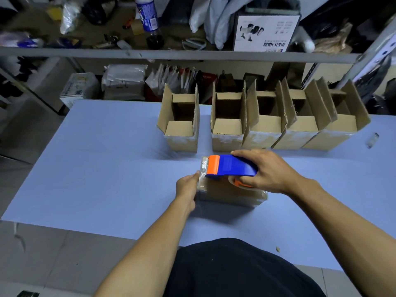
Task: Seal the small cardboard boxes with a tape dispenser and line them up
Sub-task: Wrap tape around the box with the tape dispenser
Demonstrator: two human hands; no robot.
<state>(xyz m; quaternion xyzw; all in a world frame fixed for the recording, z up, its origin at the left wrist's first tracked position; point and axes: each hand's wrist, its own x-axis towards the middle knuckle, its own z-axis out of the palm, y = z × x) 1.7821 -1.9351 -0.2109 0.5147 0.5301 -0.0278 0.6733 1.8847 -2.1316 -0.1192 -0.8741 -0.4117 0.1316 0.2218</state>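
Bare forearms, no sleeves in view, black top [235, 269]

white box on shelf [265, 33]: had upside-down Chinese print plus a line of small Latin letters, too blurry for me to make out
blue-label bottle [146, 16]: white lettering was on the label, unreadable
white carton under shelf [75, 88]: faint blue print, couldn't read it
tape dispenser [230, 168]: no readable marking
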